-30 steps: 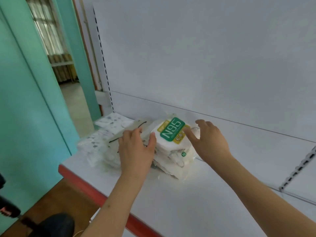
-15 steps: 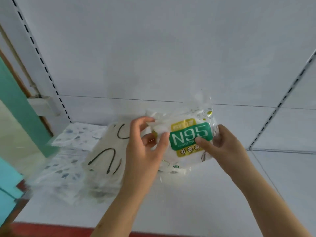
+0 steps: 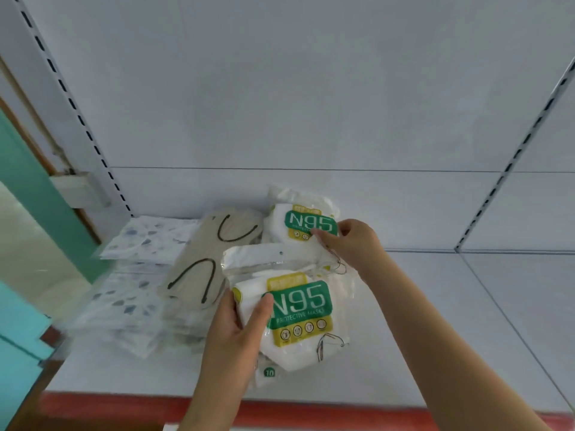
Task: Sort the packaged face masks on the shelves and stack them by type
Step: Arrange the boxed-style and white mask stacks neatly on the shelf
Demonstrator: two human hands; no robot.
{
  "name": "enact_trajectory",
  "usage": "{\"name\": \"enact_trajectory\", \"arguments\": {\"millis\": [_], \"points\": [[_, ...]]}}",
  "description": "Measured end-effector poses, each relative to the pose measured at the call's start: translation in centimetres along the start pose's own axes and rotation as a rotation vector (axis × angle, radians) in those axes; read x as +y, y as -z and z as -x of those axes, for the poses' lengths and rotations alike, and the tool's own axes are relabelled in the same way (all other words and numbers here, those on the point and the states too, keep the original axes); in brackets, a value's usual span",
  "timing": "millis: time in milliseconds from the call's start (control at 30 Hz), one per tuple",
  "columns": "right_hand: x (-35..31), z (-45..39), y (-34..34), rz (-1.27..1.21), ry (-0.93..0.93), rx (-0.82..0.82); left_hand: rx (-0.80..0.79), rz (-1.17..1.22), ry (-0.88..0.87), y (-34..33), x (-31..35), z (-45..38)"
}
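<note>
Near N95 pack (image 3: 298, 309) in your left hand (image 3: 230, 334), far N95 pack (image 3: 306, 223) behind it under your right hand (image 3: 351, 241), looped-mask stack (image 3: 199, 275) left of it, patterned packs (image 3: 137, 275) further left, all on shelf (image 3: 435, 337).

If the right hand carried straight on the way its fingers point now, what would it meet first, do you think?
The right hand already pinches the far N95 pack, pointing left. Beyond it, probably the beige mask pack, though depth is unclear.
</note>
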State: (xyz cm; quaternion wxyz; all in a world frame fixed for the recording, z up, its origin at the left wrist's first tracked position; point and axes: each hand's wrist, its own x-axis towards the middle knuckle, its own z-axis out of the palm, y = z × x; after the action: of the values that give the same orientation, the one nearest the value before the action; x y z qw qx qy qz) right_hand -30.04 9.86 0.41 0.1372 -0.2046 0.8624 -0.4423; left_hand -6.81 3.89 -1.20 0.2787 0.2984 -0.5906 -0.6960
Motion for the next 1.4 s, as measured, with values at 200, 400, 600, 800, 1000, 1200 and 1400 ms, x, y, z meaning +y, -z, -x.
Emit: {"name": "enact_trajectory", "arguments": {"millis": [200, 400, 600, 800, 1000, 1200, 1400], "points": [[1.9, 0.8, 1.6, -0.484, -0.064, 0.052, -0.107, -0.070, 0.018, -0.8, -0.3, 0.4], [3.0, 4.0, 6.8, -0.909, 0.095, 0.429, -0.167, -0.067, 0.107, -1.9, -0.8, 0.1], [4.1, 8.8, 4.7, -0.564, 0.284, 0.014, -0.217, -0.007, 0.146, -2.7, -0.6, -0.2], [3.5, 7.5, 1.9, -0.345, 0.257, -0.004, -0.080, -0.035, 0.120, -1.9, -0.4, 0.5], [2.3, 0.4, 2.1, 0.319, 0.650, -0.188, 0.001, 0.018, 0.130, 0.4, 1.2, 2.1], [1.8, 1.0, 0.9, 0.376, 0.507, -0.059, 0.139, 0.156, 0.048, 2.0, 2.7, 2.6], [2.4, 4.7, 6.0, -0.071, 0.281, 0.236, 0.262, 0.108, -0.170, 0.1, 3.1, 2.0]]}}
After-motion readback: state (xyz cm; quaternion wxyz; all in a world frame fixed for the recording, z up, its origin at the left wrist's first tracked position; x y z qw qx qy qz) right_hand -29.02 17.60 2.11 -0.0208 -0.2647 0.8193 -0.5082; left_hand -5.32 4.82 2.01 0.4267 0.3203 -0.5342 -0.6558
